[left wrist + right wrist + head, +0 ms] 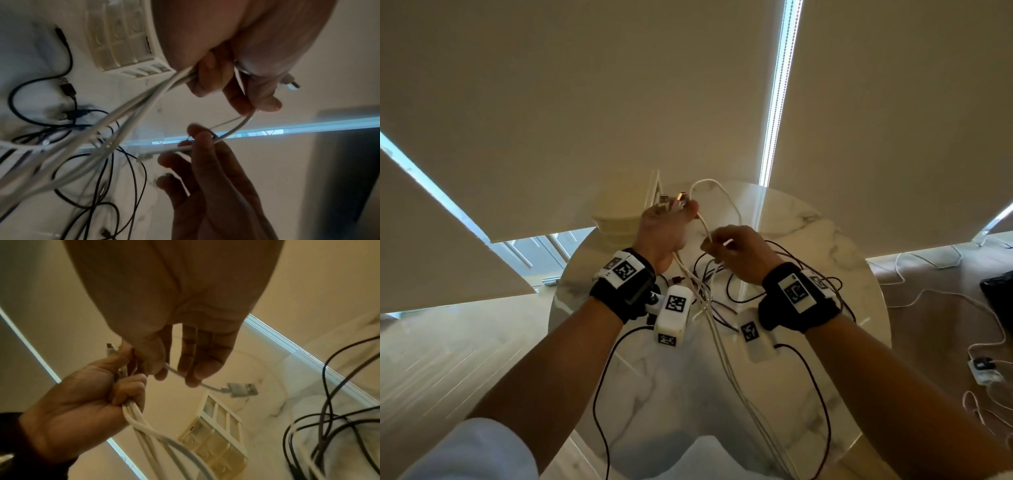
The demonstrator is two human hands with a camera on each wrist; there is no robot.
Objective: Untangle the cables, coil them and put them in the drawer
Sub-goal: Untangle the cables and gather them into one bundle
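My left hand [677, 209] is raised over the round marble table [825, 246] and grips a bundle of white cables [717, 329], with USB plugs sticking up out of the fist. The strands hang down toward me. Close beside it, my right hand [713, 240] pinches one white cable [207, 386] near its end, and that cable's white USB plug [242, 388] juts past the fingers. In the left wrist view the same pinch [202, 142] sits just under my left hand [218, 81]. Tangled black cables [324, 402] lie loose on the table.
A cream drawer unit [616, 219] with small compartments stands at the far left of the table, just behind my left hand. Closed blinds fill the background. On the wooden floor to the right lie white cables [928, 298] and a white adapter [986, 375].
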